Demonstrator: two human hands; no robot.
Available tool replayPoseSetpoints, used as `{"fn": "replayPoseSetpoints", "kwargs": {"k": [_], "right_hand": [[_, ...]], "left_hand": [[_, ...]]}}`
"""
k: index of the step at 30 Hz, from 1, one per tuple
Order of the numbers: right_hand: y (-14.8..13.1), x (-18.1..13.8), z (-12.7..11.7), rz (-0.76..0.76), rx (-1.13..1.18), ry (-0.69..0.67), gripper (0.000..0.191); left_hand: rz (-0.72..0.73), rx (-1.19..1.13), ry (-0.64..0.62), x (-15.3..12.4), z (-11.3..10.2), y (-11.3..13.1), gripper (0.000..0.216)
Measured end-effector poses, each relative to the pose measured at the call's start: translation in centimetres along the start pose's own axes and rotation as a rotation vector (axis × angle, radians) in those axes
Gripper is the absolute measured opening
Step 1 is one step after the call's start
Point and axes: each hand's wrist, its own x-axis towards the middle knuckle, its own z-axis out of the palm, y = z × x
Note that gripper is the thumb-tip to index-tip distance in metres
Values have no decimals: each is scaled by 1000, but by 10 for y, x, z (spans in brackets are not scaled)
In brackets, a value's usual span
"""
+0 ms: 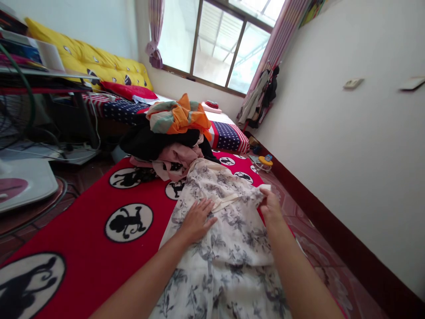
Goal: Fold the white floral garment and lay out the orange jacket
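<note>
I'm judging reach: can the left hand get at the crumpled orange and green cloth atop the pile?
Probably yes, with a forward stretch: the left hand lies palm down on the long white floral fabric, and nothing appears to cover the crumpled orange and green cloth.

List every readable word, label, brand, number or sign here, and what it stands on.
No text can be read.
Flowered cloth: pattern only, no lettering visible.
Red blanket: monkey figures in pale ovals, no lettering visible.
Stacked items at left: any print is too blurred to read.
</note>
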Motion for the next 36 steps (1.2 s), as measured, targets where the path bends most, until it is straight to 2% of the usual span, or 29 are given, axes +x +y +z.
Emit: {"fn": "replayPoseSetpoints", "kwargs": {"k": [2,5,7,8,11,14,18,20,22,24,26,28,30,33,36], "right_hand": [[9,-8,37,-50,-88,-60,18],[25,-32,83,-58,-252,-282,32],[31,-51,95,-61,-341,-401,34],[31,-59,93,-67,-373,-432,34],[24,-78,60,-103,-453,-434,35],[10,-93,-2,-144,-615,-358,37],[-3,-134,-84,-57,-873,-259,37],[-5,-161,-113,-2,-1025,-255,39],[-2,-186,-132,34,-1163,-283,44],[5,-206,-143,37,-1256,-302,52],[14,-219,-150,9,-1292,-286,54],[23,-226,-153,-36,-1276,-245,40],[28,-231,-153,-76,-1234,-199,21],[19,-239,-141,-88,-1132,-144,16],[-7,-248,-115,-35,-963,-221,23]], "left_hand": [[-43,-108,55,1,-2,-2,56],[-130,-298,154,1,-5,-6,59],[-153,-382,198,1,-6,-7,61],[-149,-402,209,1,-5,-8,62],[-128,-408,217,1,-4,-10,62],[-141,-409,232,1,-2,-10,60],[-188,-383,265,6,-2,-8,57],[-232,-323,271,13,-5,-6,58],[-271,-213,243,22,-10,-3,58],[-280,-108,188,33,-15,0,48],[-260,-56,133,42,-19,2,29],[-234,-47,101,50,-23,4,13],[-211,-36,88,56,-26,5,12],[-185,-23,115,64,-34,6,14],[-167,-24,167,73,-50,6,16]]}}
